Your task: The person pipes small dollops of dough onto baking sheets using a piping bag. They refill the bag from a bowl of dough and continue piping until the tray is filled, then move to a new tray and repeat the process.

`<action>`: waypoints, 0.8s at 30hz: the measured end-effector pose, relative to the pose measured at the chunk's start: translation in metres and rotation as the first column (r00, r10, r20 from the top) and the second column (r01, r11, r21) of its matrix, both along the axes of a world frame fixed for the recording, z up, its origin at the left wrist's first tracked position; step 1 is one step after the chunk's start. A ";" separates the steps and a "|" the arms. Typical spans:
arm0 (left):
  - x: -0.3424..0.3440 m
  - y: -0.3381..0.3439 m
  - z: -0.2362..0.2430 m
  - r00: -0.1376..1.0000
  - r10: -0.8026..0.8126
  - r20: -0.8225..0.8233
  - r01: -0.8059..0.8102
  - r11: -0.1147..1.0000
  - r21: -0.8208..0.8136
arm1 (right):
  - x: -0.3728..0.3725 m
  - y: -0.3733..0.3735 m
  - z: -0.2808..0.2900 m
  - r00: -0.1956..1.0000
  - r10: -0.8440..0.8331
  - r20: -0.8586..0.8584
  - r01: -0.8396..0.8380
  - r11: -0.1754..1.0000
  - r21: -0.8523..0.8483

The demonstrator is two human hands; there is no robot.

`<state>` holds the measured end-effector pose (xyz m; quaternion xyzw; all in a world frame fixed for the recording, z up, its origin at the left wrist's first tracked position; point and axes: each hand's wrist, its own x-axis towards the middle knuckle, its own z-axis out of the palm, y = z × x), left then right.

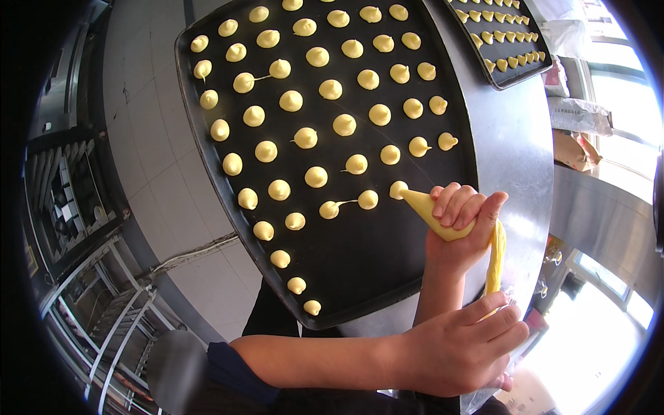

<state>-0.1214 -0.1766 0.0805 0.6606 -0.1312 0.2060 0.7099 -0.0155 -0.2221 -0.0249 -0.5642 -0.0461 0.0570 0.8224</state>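
Two baking trays [360, 259] hold yellow piped mounds [344, 125], over forty on the nearer; we wrap our right hand [460, 218] round one piping bag [423, 209], its tip [407, 195] at a mound [397, 190], our left hand [449, 346] gripping its tail [496, 263].

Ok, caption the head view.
Left hand and right hand hold conical yellow piping bag over black rectangular tray of yellow mounds.

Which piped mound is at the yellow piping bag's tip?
The mound just right of the lower strand-joined pair; it alone meets the tip of the piping bag held in the right hand.
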 end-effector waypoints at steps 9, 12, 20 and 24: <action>0.001 -0.003 0.001 1.000 0.015 0.010 -0.015 1.000 0.019 | 0.004 -0.001 0.004 0.998 0.068 0.018 -0.070 0.990 0.126; 0.002 0.000 0.002 0.999 -0.023 0.025 0.022 0.999 0.041 | 0.006 0.004 0.024 0.991 0.089 -0.098 -0.055 0.950 0.306; 0.011 -0.006 0.007 1.000 -0.018 0.018 0.017 0.998 0.058 | 0.034 -0.018 0.039 0.971 0.223 0.092 -0.240 0.864 0.443; 0.019 -0.008 -0.002 0.999 -0.031 0.006 0.031 0.998 0.055 | 0.034 -0.030 0.008 0.996 0.058 0.062 -0.066 0.990 0.126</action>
